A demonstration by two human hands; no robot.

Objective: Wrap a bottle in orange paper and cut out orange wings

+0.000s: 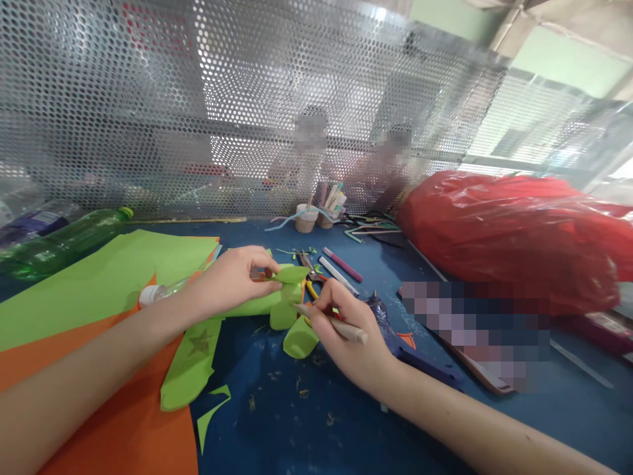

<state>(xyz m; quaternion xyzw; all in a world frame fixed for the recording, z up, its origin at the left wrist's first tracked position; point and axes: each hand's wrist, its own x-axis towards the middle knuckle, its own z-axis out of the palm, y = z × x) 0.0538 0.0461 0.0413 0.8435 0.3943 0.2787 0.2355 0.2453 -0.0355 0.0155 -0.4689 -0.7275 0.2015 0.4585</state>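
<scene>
My left hand [250, 277] pinches the upper edge of a light-green cut-out [287, 307] between thumb and fingers. In my right hand [353, 330] is a whitish pen [349, 328], its tip near or touching the cut-out's right side; which, I cannot tell. Just below lies a rounded green piece [301, 340]. Beyond my right fingers are pliers [307, 262] and yellow-and-orange handles, partly hidden. A green strip bearing a dark star [186, 373] lies below my left wrist. A clear bottle with a white cap [150, 295] is partly covered by my left forearm.
Green sheets [143, 260] and an orange sheet [128, 422] cover the left side. A green bottle [74, 241] lies behind. A blue glue gun [400, 343], markers [342, 264] and a red plastic bag [514, 231] are to the right. Cups [305, 221] stand before a perforated metal screen [237, 119].
</scene>
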